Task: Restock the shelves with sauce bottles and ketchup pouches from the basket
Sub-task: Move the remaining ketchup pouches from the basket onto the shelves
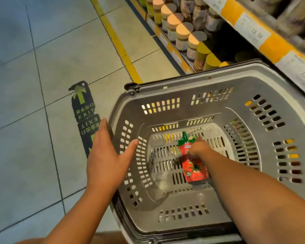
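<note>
A grey plastic basket (208, 81) stands on the floor in front of the shelves. One red ketchup pouch (192, 166) with a green spout lies flat on its bottom. My right hand (198, 147) reaches down inside the basket, and its fingers curl onto the pouch's upper part. My left hand (106, 157) lies with straight fingers against the basket's left rim, thumb over the inner wall. No sauce bottles show inside the basket.
The lower shelf (169, 44) at the upper right carries rows of jars (183, 36) with peach and yellow lids. A yellow shelf edge (271, 44) with price tags runs above the basket. A black exit sticker (85, 110) and a yellow line (116, 41) mark the tiled floor.
</note>
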`<control>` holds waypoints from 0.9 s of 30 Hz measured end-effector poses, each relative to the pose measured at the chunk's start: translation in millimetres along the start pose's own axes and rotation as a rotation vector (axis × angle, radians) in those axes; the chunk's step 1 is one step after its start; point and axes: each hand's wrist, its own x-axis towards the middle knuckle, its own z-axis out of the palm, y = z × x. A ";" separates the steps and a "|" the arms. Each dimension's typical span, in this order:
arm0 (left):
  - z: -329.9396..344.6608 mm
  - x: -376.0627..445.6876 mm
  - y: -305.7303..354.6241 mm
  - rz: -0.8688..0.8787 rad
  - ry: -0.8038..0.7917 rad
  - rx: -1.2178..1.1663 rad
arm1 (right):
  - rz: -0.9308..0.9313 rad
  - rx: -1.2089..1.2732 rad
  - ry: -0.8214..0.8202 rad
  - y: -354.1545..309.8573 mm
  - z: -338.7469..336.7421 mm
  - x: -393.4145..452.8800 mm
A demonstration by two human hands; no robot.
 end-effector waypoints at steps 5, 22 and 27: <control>-1.0 -1.1 2.0 -0.003 -0.001 0.008 | -0.084 -0.068 0.069 -12.3 5.3 -7.7; -1.8 0.2 5.9 0.007 0.022 0.051 | -0.198 -0.065 0.119 -19.5 -10.2 -22.9; -2.9 -1.9 9.5 0.000 0.038 0.069 | -0.251 0.023 0.175 -17.8 -37.3 -53.3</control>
